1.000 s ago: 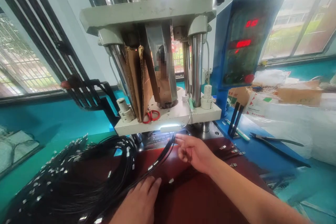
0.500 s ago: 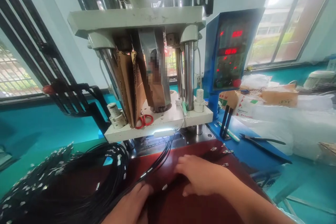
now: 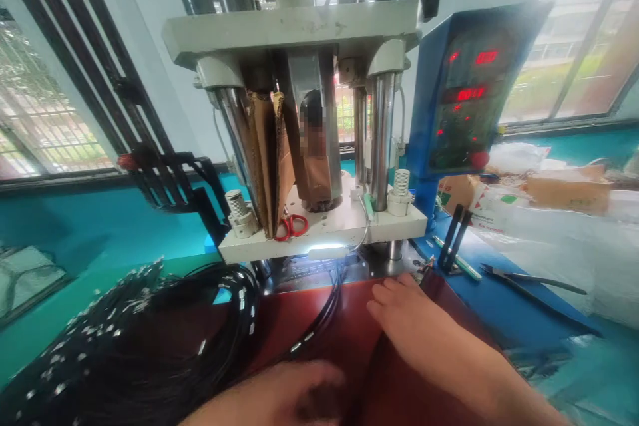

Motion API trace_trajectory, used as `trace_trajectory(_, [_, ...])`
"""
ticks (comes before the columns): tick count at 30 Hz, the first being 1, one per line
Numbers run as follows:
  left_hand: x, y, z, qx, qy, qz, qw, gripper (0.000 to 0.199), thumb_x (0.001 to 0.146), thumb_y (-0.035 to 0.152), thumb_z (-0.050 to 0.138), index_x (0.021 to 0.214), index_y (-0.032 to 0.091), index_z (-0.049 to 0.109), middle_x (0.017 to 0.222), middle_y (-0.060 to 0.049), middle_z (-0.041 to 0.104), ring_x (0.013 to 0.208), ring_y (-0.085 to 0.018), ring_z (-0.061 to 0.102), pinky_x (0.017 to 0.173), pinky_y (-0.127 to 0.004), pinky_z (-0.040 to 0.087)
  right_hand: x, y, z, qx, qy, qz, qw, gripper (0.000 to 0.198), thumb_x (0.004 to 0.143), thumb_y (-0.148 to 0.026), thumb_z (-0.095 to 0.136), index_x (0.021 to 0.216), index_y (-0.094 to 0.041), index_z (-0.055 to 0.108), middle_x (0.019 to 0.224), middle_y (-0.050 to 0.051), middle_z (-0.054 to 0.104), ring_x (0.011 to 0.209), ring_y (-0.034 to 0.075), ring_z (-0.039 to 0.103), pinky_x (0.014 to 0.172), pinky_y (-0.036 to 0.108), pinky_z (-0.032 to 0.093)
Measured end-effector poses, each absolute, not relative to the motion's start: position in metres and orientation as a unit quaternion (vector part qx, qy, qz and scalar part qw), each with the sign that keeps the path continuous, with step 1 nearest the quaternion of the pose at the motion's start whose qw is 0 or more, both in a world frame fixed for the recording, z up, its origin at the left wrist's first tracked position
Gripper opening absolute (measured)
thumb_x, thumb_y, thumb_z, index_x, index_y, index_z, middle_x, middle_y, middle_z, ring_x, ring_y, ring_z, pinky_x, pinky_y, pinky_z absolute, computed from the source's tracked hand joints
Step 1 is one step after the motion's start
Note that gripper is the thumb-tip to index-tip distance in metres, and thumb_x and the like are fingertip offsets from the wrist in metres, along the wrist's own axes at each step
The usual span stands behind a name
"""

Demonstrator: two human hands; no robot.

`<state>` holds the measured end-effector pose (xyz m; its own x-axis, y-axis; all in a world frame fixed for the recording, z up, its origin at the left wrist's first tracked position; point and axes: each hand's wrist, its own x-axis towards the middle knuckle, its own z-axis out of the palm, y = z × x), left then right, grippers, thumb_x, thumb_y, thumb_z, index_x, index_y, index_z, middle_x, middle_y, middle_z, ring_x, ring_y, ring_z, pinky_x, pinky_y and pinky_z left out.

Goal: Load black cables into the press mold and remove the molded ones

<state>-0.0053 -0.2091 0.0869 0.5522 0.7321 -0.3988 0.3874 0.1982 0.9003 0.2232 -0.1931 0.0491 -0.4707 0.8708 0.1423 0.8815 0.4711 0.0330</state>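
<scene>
My right hand point(image 3: 407, 309) lies palm down at the right side of a dark red board point(image 3: 289, 306), fingers stretched out and low over it. Small metal connectors point(image 3: 427, 266) show just beyond its fingers; anything under the palm is hidden. My left hand point(image 3: 294, 386) is at the board's near edge, smeared by motion, and its fingers cannot be made out. Just above it, a few black cables point(image 3: 324, 316) with metal ends curve from the press point(image 3: 319, 253) towards me. A large coil of black cables point(image 3: 239, 346) with silvery tips lies to the left.
Red-handled scissors point(image 3: 292, 226) and folded cardboard point(image 3: 269, 166) rest on the press plate. On the right stand a blue control box point(image 3: 464, 100) with red digits and a blue shelf point(image 3: 529, 299) with pliers point(image 3: 534, 276). Plastic bags point(image 3: 564, 226) are heaped behind.
The view has swung left, so the press sits further right. My right hand has moved forward and right, over where loose connectors lay. My left hand has shifted right, away from the cables.
</scene>
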Motion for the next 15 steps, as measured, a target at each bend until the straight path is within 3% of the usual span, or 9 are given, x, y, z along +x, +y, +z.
trace_trajectory(2, [0.018, -0.201, 0.071, 0.551, 0.407, 0.121, 0.718, 0.041, 0.068, 0.039, 0.075, 0.102, 0.019, 0.064, 0.09, -0.005, 0.066, 0.073, -0.016, 0.059, 0.064, -0.025, 0.04, 0.218, -0.195, 0.044, -0.459, -0.882, -0.068, 0.085, 0.025, 0.081, -0.007, 0.051, 0.095, -0.017, 0.069, 0.1, 0.009, 0.066, 0.099, 0.029, 0.056, 0.097, 0.051, 0.035])
trace_trajectory(4, [0.038, -0.193, 0.05, 0.47, 0.349, 0.118, 0.802, 0.044, 0.068, 0.044, 0.074, 0.096, 0.013, 0.061, 0.076, -0.005, 0.063, 0.061, -0.013, 0.055, 0.058, -0.025, 0.038, 0.217, -0.191, 0.041, -0.425, -0.896, -0.055, 0.112, 0.026, 0.082, -0.012, 0.054, 0.103, -0.019, 0.067, 0.105, 0.007, 0.065, 0.103, 0.027, 0.055, 0.104, 0.05, 0.03])
trace_trajectory(6, [0.049, -0.191, 0.03, 0.457, 0.324, 0.118, 0.82, 0.05, 0.069, 0.05, 0.073, 0.098, 0.013, 0.058, 0.068, -0.003, 0.06, 0.052, -0.01, 0.049, 0.052, -0.023, 0.032, 0.22, -0.183, 0.04, -0.444, -0.884, -0.054, 0.139, 0.031, 0.084, -0.011, 0.053, 0.11, -0.022, 0.065, 0.101, 0.005, 0.065, 0.103, 0.024, 0.055, 0.11, 0.049, 0.022])
trace_trajectory(9, [0.051, -0.195, 0.011, 0.476, 0.317, 0.157, 0.805, 0.048, 0.067, 0.051, 0.076, 0.091, 0.011, 0.062, 0.07, -0.002, 0.058, 0.055, -0.007, 0.044, 0.054, -0.022, 0.027, 0.22, -0.173, 0.031, -0.517, -0.837, -0.096, 0.153, 0.031, 0.087, -0.007, 0.047, 0.108, -0.02, 0.067, 0.092, 0.006, 0.065, 0.1, 0.024, 0.056, 0.112, 0.053, 0.016])
trace_trajectory(15, [0.047, -0.193, -0.003, 0.422, 0.336, 0.156, 0.828, 0.044, 0.063, 0.045, 0.081, 0.084, 0.01, 0.063, 0.072, -0.005, 0.061, 0.063, -0.012, 0.053, 0.062, -0.024, 0.033, 0.208, -0.175, 0.017, -0.424, -0.888, -0.063, 0.165, 0.032, 0.09, -0.014, 0.047, 0.119, -0.018, 0.061, 0.117, 0.009, 0.062, 0.124, 0.027, 0.044, 0.116, 0.053, 0.008])
